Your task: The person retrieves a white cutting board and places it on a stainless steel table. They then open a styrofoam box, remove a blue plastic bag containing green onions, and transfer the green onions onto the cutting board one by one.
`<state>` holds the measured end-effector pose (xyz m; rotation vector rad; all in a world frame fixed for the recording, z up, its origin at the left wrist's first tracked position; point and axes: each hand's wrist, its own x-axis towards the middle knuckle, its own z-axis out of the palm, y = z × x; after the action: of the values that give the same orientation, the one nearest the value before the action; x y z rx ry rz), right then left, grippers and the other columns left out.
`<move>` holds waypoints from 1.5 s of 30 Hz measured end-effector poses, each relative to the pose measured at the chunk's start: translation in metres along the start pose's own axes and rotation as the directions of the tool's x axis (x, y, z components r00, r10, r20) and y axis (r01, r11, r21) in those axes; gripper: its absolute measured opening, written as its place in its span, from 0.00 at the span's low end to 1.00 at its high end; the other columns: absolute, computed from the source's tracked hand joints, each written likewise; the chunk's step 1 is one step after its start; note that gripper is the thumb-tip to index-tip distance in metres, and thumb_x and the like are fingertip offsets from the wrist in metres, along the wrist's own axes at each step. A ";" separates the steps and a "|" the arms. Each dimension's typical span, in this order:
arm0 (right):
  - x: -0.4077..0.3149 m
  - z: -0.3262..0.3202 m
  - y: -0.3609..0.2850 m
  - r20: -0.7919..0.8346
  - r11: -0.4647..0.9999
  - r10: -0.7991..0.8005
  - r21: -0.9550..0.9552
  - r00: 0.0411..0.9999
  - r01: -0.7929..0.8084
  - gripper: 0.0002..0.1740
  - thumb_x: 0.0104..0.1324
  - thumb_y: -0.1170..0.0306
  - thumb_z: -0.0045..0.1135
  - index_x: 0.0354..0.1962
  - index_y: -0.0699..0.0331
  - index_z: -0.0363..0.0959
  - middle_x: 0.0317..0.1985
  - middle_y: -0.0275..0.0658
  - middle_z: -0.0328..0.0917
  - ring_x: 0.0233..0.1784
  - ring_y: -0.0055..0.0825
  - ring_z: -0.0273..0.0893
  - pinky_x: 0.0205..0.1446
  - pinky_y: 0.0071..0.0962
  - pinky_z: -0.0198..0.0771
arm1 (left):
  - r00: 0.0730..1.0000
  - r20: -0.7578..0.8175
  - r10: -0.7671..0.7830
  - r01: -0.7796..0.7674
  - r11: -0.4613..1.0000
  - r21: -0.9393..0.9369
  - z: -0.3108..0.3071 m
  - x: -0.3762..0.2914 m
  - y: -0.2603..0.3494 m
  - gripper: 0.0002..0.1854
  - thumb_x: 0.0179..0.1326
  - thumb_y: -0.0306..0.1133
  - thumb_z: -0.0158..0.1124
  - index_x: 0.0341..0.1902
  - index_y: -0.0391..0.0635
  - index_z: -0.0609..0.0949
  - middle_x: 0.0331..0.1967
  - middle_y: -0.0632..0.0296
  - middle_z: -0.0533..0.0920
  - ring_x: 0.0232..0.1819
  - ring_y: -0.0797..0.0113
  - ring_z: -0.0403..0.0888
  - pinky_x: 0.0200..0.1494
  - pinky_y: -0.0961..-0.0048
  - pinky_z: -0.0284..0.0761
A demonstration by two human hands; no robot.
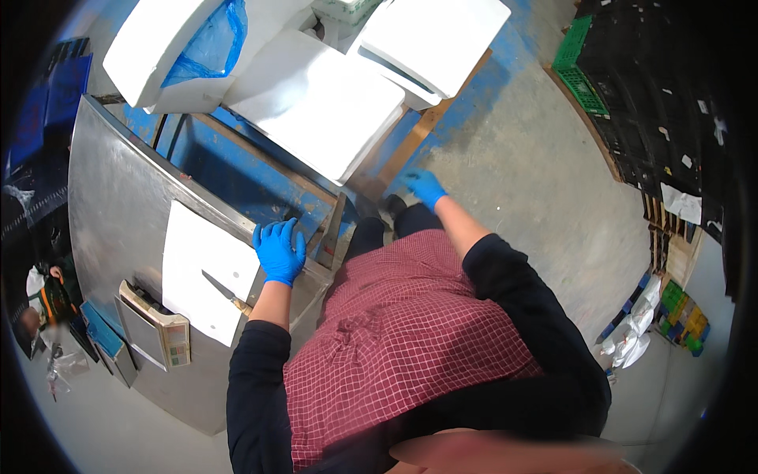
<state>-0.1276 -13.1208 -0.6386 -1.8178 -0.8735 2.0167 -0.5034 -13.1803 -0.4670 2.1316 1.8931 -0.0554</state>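
My left hand (279,251), in a blue glove, rests with its fingers spread on the edge of a stainless steel table (118,172), at the corner of a white cutting board (198,260). On that board lies a knife (222,287) with a light handle, its handle end partly behind my left forearm. My right hand (423,185), gloved in blue too, hangs in the air over the floor with nothing visible in it; its fingers are a little blurred. White foam boxes with lids (325,101) stand ahead of my hands. A blue plastic bag (213,44) lines an open foam box.
A weighing scale (155,326) sits on the steel table. Beneath the foam boxes is a wooden pallet (423,127). Stacked black crates (645,112) and a green crate (580,68) stand at the right. Another person (53,290) is partly visible at far left.
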 end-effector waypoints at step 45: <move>0.078 -0.383 0.001 -0.379 0.377 0.484 0.904 0.788 0.203 0.33 0.61 0.32 0.54 0.48 0.50 0.77 0.34 0.36 0.80 0.31 0.31 0.76 0.39 0.35 0.70 | 0.655 0.662 0.364 -0.529 0.847 0.058 0.317 0.438 0.236 0.15 0.66 0.34 0.54 0.55 0.51 0.80 0.51 0.59 0.83 0.59 0.58 0.78 0.65 0.56 0.66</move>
<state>0.2316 -12.9832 -0.7088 -1.5839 0.6194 1.2668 -0.1618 -12.8548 -0.8214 2.2748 0.9686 -0.8366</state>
